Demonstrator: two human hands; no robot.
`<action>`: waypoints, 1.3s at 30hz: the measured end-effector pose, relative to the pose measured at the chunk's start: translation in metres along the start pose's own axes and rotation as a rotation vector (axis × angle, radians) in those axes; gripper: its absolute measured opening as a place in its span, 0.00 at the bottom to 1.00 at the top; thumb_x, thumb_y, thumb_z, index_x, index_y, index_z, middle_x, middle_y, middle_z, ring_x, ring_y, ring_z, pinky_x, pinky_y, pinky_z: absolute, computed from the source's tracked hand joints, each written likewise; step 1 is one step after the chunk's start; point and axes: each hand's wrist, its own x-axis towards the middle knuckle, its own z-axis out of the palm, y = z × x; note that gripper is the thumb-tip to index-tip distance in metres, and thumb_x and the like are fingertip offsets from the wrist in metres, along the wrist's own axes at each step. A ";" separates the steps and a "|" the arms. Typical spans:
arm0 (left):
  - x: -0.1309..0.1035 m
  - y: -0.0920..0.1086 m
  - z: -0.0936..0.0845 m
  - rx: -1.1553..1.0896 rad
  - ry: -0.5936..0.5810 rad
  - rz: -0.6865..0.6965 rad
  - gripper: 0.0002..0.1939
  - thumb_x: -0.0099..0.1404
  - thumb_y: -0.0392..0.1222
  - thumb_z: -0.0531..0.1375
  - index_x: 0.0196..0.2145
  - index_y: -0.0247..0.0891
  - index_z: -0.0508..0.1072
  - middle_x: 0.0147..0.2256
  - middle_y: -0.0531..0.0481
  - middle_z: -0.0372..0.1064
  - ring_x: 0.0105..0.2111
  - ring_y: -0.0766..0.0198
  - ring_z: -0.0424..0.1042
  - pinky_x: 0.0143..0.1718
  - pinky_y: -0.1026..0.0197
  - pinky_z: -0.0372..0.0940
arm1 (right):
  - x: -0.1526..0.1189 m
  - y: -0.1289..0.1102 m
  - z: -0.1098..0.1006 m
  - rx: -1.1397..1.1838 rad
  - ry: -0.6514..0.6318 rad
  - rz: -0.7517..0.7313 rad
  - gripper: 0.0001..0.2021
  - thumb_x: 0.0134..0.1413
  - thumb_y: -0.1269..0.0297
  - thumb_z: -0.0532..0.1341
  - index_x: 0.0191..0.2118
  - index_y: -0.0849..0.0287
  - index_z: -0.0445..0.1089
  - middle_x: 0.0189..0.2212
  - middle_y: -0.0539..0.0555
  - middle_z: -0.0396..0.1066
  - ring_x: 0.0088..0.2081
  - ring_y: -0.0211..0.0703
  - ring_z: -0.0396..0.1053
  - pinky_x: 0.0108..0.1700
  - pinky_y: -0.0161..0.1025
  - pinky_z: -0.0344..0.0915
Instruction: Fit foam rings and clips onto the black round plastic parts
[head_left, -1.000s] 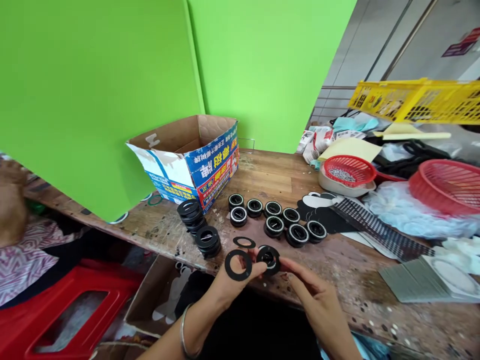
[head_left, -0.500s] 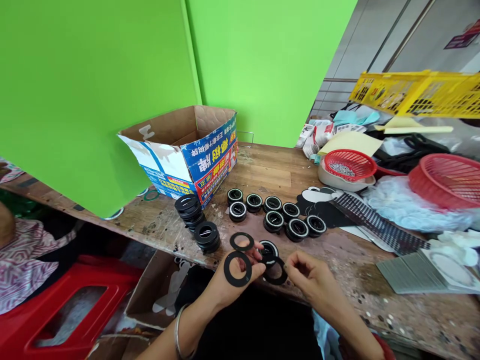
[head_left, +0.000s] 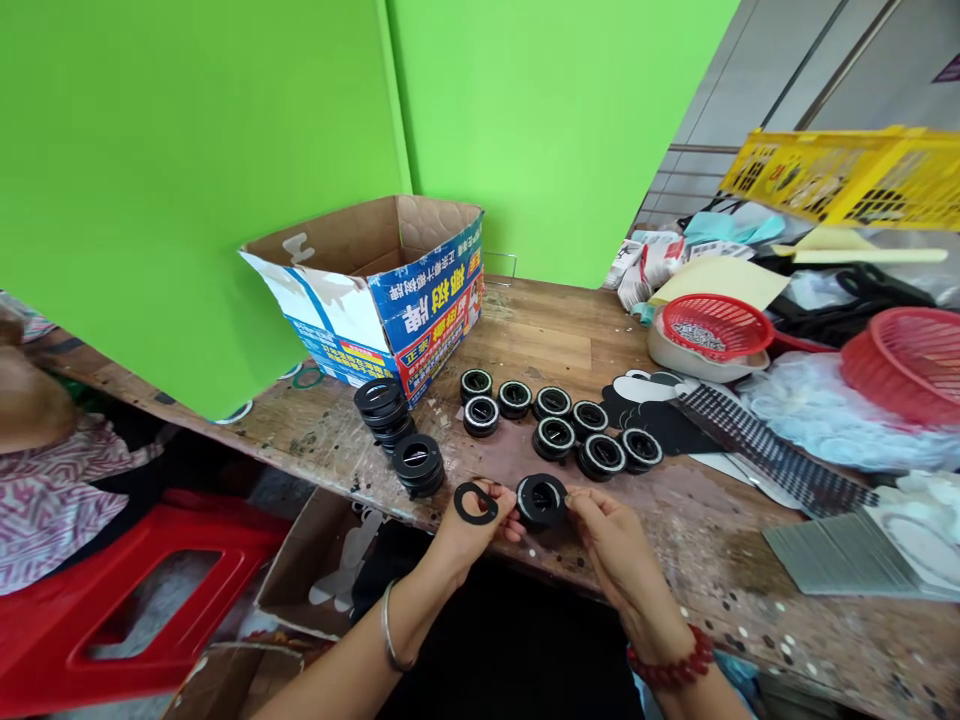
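Note:
A round black part [head_left: 541, 499] sits on the wooden bench [head_left: 697, 560] near its front edge, a black ring lying on its top. My right hand [head_left: 611, 537] pinches its right side, and the fingertips of my left hand [head_left: 471, 528] touch its left side. My left hand also holds a thin black ring [head_left: 475, 503], tilted toward me. Just behind stand several finished black parts with white rims [head_left: 559, 430] in two rows. Two stacks of black parts [head_left: 401, 440] stand to the left.
An open cardboard box [head_left: 382, 300] stands at the back left against green panels. Red baskets [head_left: 716, 327], a yellow crate [head_left: 847, 185], black sheets [head_left: 660, 415] and grey cards [head_left: 832, 555] crowd the right. Another person's patterned sleeve [head_left: 45, 490] and a red stool [head_left: 127, 610] are at left.
The ring my right hand held now lies on the black part. My left hand has dropped closer to the bench, and only one ring shows in it now.

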 end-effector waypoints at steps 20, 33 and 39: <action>0.003 -0.004 -0.003 -0.081 -0.010 -0.022 0.30 0.39 0.59 0.75 0.28 0.33 0.70 0.21 0.52 0.72 0.20 0.68 0.73 0.22 0.69 0.69 | -0.004 0.001 0.008 -0.017 0.042 0.005 0.11 0.31 0.59 0.69 0.24 0.60 0.74 0.23 0.51 0.72 0.30 0.43 0.67 0.35 0.38 0.62; 0.005 -0.001 0.000 -0.029 0.025 -0.039 0.22 0.47 0.49 0.74 0.29 0.34 0.69 0.21 0.52 0.72 0.20 0.67 0.74 0.22 0.68 0.71 | -0.004 0.005 0.007 -0.250 0.071 -0.118 0.14 0.37 0.52 0.63 0.25 0.60 0.71 0.25 0.52 0.70 0.30 0.43 0.65 0.35 0.39 0.61; 0.009 0.003 0.006 0.013 0.077 -0.045 0.17 0.52 0.38 0.70 0.36 0.34 0.69 0.20 0.56 0.70 0.18 0.69 0.71 0.20 0.67 0.72 | -0.003 -0.009 0.000 -0.806 0.014 -0.427 0.11 0.44 0.56 0.57 0.20 0.55 0.58 0.17 0.47 0.60 0.22 0.38 0.57 0.28 0.37 0.52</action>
